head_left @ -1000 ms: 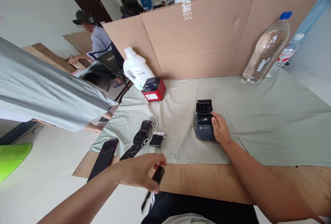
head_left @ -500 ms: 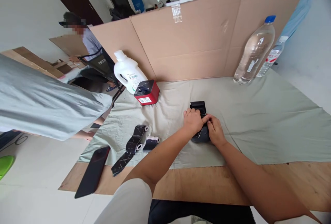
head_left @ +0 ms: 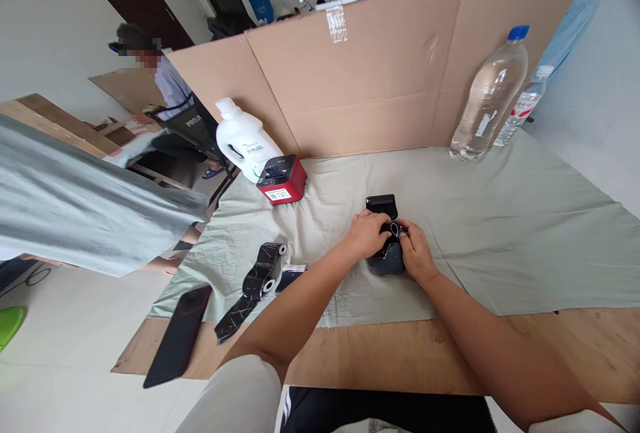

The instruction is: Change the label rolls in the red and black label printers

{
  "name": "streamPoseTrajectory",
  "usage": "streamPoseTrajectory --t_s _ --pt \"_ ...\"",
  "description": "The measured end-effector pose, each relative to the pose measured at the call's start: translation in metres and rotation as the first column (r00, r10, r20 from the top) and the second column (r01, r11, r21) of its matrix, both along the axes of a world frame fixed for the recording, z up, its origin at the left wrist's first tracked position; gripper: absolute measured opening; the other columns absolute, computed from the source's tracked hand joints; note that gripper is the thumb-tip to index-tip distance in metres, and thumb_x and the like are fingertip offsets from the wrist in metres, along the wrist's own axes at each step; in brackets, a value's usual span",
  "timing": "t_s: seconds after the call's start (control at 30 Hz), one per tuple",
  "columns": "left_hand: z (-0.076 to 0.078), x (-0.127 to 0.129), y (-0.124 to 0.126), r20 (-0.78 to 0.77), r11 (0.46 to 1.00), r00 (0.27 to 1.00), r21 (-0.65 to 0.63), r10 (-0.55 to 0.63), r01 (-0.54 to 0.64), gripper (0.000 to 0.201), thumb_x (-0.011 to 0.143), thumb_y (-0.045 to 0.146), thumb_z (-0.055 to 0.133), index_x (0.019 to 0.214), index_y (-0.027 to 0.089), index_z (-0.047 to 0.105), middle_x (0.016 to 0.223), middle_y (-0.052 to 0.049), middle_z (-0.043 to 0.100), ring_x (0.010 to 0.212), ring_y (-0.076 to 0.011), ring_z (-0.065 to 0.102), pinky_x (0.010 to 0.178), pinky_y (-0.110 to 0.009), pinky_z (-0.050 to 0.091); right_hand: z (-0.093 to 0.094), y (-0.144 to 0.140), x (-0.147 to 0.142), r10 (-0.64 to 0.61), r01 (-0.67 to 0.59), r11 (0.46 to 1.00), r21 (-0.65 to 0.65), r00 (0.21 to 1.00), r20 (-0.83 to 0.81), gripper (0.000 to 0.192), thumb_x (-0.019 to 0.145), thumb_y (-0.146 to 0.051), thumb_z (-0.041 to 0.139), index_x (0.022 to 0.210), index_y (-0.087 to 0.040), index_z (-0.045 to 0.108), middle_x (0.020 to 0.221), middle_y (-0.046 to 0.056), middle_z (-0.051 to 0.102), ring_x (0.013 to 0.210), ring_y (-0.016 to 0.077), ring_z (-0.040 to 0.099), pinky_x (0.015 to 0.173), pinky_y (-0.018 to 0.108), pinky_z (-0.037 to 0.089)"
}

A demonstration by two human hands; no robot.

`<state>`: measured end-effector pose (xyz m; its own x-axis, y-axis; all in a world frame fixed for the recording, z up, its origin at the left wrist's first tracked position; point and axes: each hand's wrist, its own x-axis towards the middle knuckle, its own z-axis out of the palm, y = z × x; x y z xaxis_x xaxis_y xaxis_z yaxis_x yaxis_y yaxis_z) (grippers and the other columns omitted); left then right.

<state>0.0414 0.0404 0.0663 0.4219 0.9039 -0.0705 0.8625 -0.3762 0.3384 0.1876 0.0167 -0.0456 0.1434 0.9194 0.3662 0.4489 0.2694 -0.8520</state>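
Observation:
A small black label printer sits on the cloth with its lid raised at the back. In its compartment is a dark label roll, its pale ring-shaped end showing between my fingers. My left hand reaches over the printer's left side, thumb and fingers closed on the roll. From the right, my right hand pinches at the roll's other side, close to the printer's edge. Fingers cover most of the roll. To the left lie black marbled label rolls, partly unrolled, and a shorter roll, partly behind my left forearm.
A red and black box-shaped device stands before a white jug. Two clear bottles stand at right against the cardboard panel. A dark phone lies at the left table edge. Two other people are at left.
My left hand has drawn back slightly left, and its fingers have curled, uncovering the roll's ring-shaped end. My right hand stays at the printer's right side. The view has shifted slightly.

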Motion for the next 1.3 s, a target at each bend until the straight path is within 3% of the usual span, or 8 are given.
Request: streamPoseTrajectory --t_s 0.3,0.57,0.9,1.0,1.2,1.3 --pt "0.001 0.001 0.004 -0.060 0.994 0.993 0.033 -0.098 0.100 0.023 0.089 0.027 0.052 0.110 0.024 0.061 0.111 -0.004 0.070 0.112 -0.0242 0.051 0.097 -0.043 0.027 -0.002 0.001 0.001 -0.003 0.003 1.000 0.018 1.000 0.013 0.034 0.088 -0.030 0.039 0.114 -0.023 0.059 0.113 0.010 0.064 0.107 0.0256 0.056 0.097 0.050 0.046" --pt "0.001 0.008 0.013 -0.176 0.989 0.974 0.016 -0.143 0.148 0.021 0.089 0.025 0.051 0.105 0.020 0.064 0.107 -0.008 0.070 0.109 -0.0258 0.053 0.096 -0.044 0.028 -0.001 0.001 0.001 -0.003 0.003 1.000 0.015 1.000 0.011 0.034 0.087 -0.031 0.039 0.113 -0.022 0.059 0.113 0.010 0.065 0.107 0.0263 0.056 0.098 0.051 0.045" --pt "-0.011 -0.009 0.012 0.079 0.996 0.993 -0.002 -0.086 0.087 0.022 0.091 0.025 0.049 0.112 0.021 0.056 0.114 -0.004 0.066 0.112 -0.0204 0.056 0.107 -0.044 0.024 0.004 -0.001 0.001 0.015 -0.015 1.000 -0.014 1.000 0.006 0.036 0.089 -0.033 0.037 0.113 -0.020 0.060 0.115 0.011 0.065 0.109 0.0265 0.055 0.099 0.050 0.044" --pt "-0.012 -0.008 0.013 0.025 0.992 0.992 0.031 -0.126 0.125 0.021 0.092 0.023 0.047 0.111 0.021 0.057 0.116 -0.005 0.065 0.113 -0.0216 0.056 0.109 -0.048 0.020 0.003 -0.001 0.001 0.016 -0.015 1.000 -0.015 1.000 0.006 0.036 0.089 -0.034 0.037 0.113 -0.020 0.060 0.115 0.011 0.065 0.109 0.0258 0.055 0.099 0.049 0.044" --pt "-0.007 -0.001 0.014 -0.141 0.981 0.973 0.037 -0.181 0.188 0.029 0.085 0.028 0.059 0.113 0.021 0.059 0.107 -0.008 0.069 0.111 -0.0275 0.054 0.099 -0.046 0.029 0.001 0.000 0.000 0.011 -0.010 1.000 -0.010 1.000 0.015 0.035 0.090 -0.033 0.036 0.112 -0.021 0.061 0.114 0.010 0.065 0.110 0.0256 0.055 0.100 0.049 0.043" --pt "-0.003 0.006 0.013 -0.230 0.973 0.949 0.029 -0.215 0.228 0.021 0.084 0.022 0.057 0.104 0.020 0.065 0.101 -0.009 0.071 0.109 -0.0281 0.055 0.099 -0.047 0.028 0.001 0.000 0.000 0.012 -0.012 1.000 -0.007 1.000 0.025 0.036 0.091 -0.033 0.035 0.113 -0.020 0.060 0.114 0.011 0.065 0.109 0.0254 0.055 0.100 0.048 0.043"
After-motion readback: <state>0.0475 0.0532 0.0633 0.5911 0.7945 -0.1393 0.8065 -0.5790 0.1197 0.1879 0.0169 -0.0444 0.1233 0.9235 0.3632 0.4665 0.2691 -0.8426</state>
